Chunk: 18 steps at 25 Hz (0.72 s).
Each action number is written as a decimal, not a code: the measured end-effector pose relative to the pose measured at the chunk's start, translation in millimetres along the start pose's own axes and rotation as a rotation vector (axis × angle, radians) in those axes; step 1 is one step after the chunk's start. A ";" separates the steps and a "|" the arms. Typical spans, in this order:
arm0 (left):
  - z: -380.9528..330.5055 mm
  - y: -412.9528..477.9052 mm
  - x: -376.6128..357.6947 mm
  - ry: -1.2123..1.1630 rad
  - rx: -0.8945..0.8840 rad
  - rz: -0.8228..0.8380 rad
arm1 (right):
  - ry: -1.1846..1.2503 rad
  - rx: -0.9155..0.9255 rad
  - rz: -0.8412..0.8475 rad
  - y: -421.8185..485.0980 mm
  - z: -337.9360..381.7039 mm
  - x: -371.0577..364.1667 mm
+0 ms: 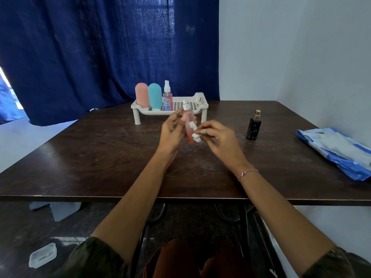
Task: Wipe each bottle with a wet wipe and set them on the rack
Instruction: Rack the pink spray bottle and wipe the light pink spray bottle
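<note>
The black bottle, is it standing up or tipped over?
Standing up: the black bottle rests on its base on the table, with its gold top pointing up.

No legible txt anywhere. On the rack (201,96) at the table (100,157) far edge, the spray bottle (167,98) has a blue-white label, print too small. The wipes pack (337,149) at the right edge shows a blue logo, maybe a brand; blurred.

Five bottles show: one pink bottle (142,95), one teal bottle (155,96), one black bottle (253,128) and two sprayers, far sprayer (167,99) and near sprayer (190,128). There is one rack (197,109), one wipe (195,135), one wipe pack (339,151) and one table (100,157).
</note>
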<state>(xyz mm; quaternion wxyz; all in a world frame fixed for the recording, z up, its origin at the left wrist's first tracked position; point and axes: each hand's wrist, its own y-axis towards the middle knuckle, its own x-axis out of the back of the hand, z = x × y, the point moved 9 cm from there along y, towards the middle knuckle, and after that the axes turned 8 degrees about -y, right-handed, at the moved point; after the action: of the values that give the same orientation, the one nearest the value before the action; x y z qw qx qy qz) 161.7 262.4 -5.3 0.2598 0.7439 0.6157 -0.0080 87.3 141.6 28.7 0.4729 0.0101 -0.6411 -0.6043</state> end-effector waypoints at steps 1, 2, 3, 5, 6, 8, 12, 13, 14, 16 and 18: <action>0.8 1.4 4.7 -0.072 0.019 -0.044 | -0.012 0.036 0.053 -0.4 4.4 -6.9; 1.9 1.6 7.1 -0.148 0.049 -0.077 | -0.023 0.063 0.097 -0.9 8.1 -12.7; 4.4 1.5 7.4 -0.210 0.090 -0.095 | -0.035 0.084 0.125 -1.2 11.7 -16.2; 10.6 -0.8 0.9 -0.255 0.186 -0.072 | -0.063 0.109 0.113 -1.4 16.6 -16.1; 14.3 -3.0 -4.6 -0.254 0.231 -0.033 | -0.079 0.107 0.076 -1.0 16.4 -12.1; 21.5 -7.3 -16.6 -0.253 0.310 0.064 | -0.116 0.055 -0.031 0.3 9.0 1.4; 23.4 -13.8 -30.1 -0.241 0.375 0.187 | -0.114 -0.069 -0.210 -0.7 -5.3 21.7; 23.3 -13.4 -30.3 -0.246 0.375 0.193 | -0.106 -0.079 -0.216 -0.9 -5.7 22.2; 22.5 -13.0 -30.3 -0.257 0.370 0.196 | -0.097 -0.082 -0.213 -1.2 -5.9 21.2; 20.3 -11.9 -27.8 -0.291 0.342 0.174 | -0.069 -0.058 -0.163 -0.8 -3.5 15.8; 16.2 -9.6 -19.6 -0.344 0.306 0.100 | -0.044 0.016 -0.044 -0.7 4.3 3.5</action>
<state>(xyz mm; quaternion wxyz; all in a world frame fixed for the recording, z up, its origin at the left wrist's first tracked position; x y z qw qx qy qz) 153.1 239.2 -16.4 0.2453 0.7920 0.5162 -0.2150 82.4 142.7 30.9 0.4450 0.0144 -0.6558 -0.6097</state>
